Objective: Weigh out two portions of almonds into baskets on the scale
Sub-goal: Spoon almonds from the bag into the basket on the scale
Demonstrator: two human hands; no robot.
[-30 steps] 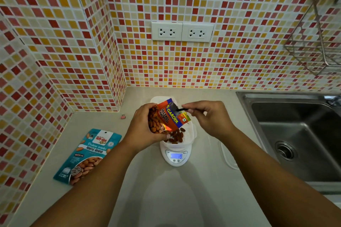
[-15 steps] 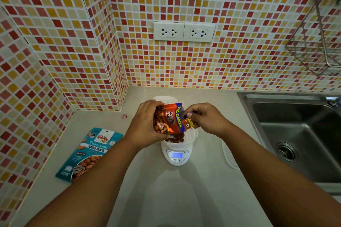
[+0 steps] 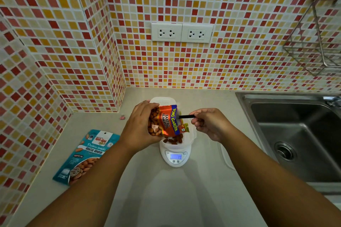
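- Left hand (image 3: 143,127) wrapped round the orange Tong Garden bag (image 3: 167,120), tipped on its side right over the basket (image 3: 188,134), mouth toward the right, probably so almonds drop straight in and not onto the table (image 3: 147,190).
- Right hand (image 3: 210,125) just right of the bag, fingers curled, pinching a thin black stick (image 3: 186,116) whose tip points at the bag's mouth; looks meant for raking nuts out a few at a time. Can't tell exactly what the tool is.
- White basket sitting on the scale (image 3: 176,156), small pile of almonds (image 3: 174,139) in its near end, rest hidden under the bag.
- Scale display lit, reads something like 19, so guessing first portion only partly done.
- Bag visibly well filled through its clear window.
- Teal roasted-almonds pouch (image 3: 86,155) lying flat well left of the scale, untouched; can't tell if opened.
- No second basket visible.
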